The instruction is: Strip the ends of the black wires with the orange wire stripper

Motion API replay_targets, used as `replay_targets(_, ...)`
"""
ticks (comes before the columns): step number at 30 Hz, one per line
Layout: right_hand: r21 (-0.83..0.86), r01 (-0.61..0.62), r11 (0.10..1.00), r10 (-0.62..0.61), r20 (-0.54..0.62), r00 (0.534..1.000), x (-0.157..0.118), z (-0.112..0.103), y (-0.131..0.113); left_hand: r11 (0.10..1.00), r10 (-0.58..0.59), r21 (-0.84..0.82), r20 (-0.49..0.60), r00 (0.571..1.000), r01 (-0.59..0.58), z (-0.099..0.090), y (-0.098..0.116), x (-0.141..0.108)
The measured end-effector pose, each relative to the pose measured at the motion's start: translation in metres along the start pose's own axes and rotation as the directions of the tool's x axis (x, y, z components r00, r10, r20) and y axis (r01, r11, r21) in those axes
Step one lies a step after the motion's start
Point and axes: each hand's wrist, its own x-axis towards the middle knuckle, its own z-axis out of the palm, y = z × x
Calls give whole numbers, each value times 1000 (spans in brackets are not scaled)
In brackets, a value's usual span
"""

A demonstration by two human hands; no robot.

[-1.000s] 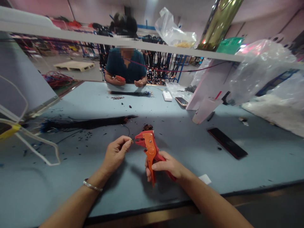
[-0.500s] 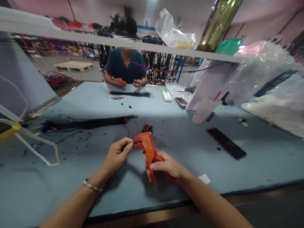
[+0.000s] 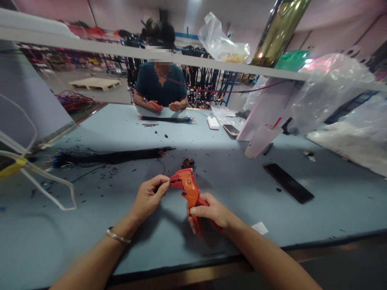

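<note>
From my remote post: mid-frame, left hand [image 3: 151, 197] pinches closed, seemingly on a wire [image 3: 163, 166], right up against the stripper [image 3: 190, 189], presumably to keep the end steady. Right hand [image 3: 208, 211], lower centre, curls tight round the tool, I'd say for leverage. Bundle [image 3: 111, 157] lies left of centre, probably for easy reach; scraps [image 3: 188, 163] heap just beyond the stripper

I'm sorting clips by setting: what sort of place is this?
Likely a wiring workshop: wire strippers in the right hand, a black wire bundle on the worktable, and hanging cables behind.
</note>
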Motion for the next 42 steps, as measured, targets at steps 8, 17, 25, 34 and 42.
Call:
replay_targets(8,-32,15,999,-14,10,1000,0,0,0,999,33,-2,9,999,-33,-1,0,0)
replay_targets(17,-34,24,999,-25,-1,1000,0,-1,3,1000,19,13,38,999,-19,-2,2,0)
replay_targets(25,-47,15,999,-16,-12,1000,0,0,1,999,12,33,40,999,-14,-2,0,-1)
replay_targets(34,-82,-11,997,11,-3,1000,-1,-2,2,998,-8,64,48,999,5,-1,-3,0)
replay_targets(42,-50,-64,997,62,-32,998,2,0,3,996,-37,81,70,997,31,0,-5,2)
